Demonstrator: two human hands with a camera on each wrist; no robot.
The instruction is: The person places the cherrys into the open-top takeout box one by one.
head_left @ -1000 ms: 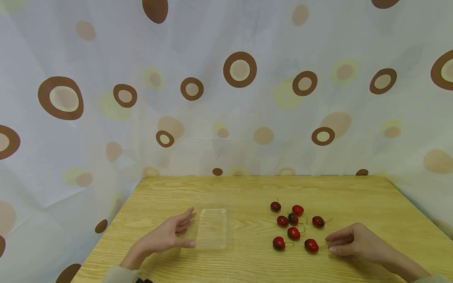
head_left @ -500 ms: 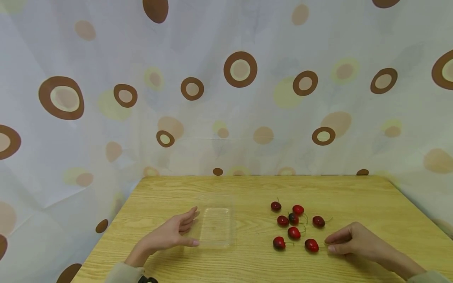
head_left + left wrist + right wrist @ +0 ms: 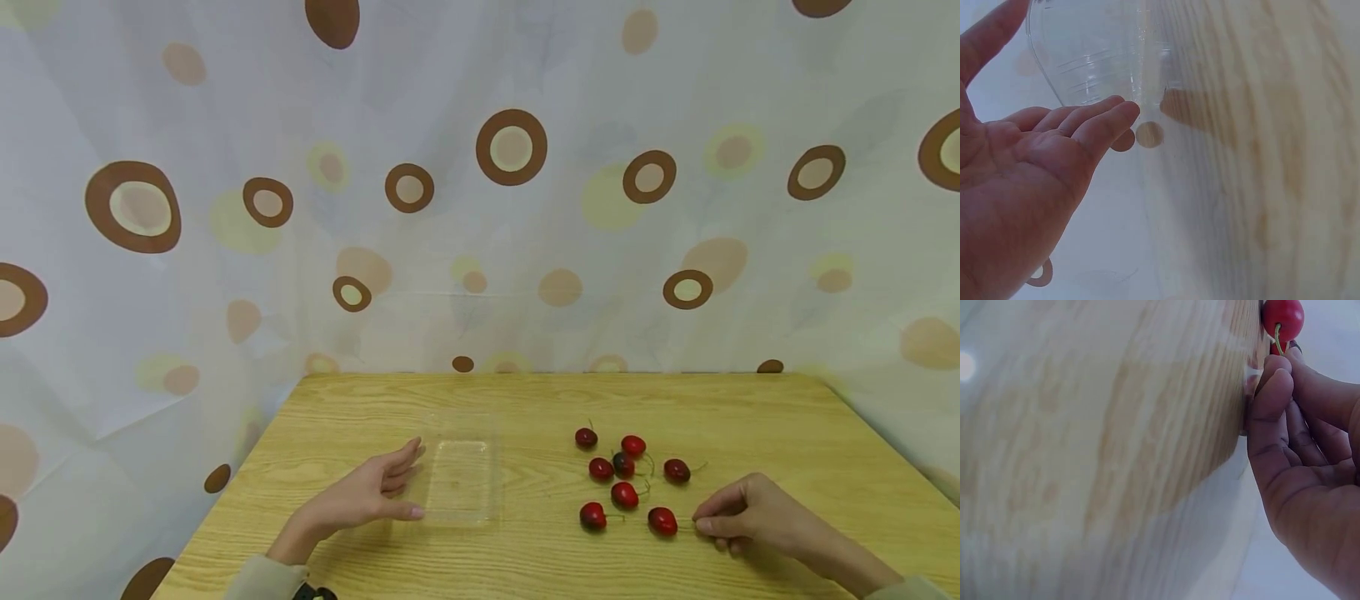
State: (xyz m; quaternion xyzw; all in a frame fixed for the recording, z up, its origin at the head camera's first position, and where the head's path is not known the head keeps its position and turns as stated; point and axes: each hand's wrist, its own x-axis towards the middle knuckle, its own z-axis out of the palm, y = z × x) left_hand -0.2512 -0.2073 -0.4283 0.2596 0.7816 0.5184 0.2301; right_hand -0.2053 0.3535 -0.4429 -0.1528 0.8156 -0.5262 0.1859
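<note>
In the head view my right hand (image 3: 761, 518) is low over the table at the right, thumb and forefinger pinching the thin green stem of a red cherry (image 3: 662, 521). The right wrist view shows this cherry (image 3: 1283, 319) just past the fingertips, its stem running in between them. My left hand (image 3: 367, 498) lies at the left side of a clear plastic box (image 3: 459, 515), its fingers extended and thumb apart. From the left wrist, the fingertips overlap the near end of the box (image 3: 1079, 69). Nothing shows inside the box.
Several other cherries lie loosely grouped left of the right hand, among them a dark red one (image 3: 677, 471) and a front one (image 3: 592, 516). They rest on a wooden table (image 3: 540, 558). A spotted curtain (image 3: 480, 250) hangs behind it and along both sides.
The left hand and the clear box have shifted slightly to the right. The right hand's thumb and forefinger have come together on the cherry stem; the cherries lie where they were.
</note>
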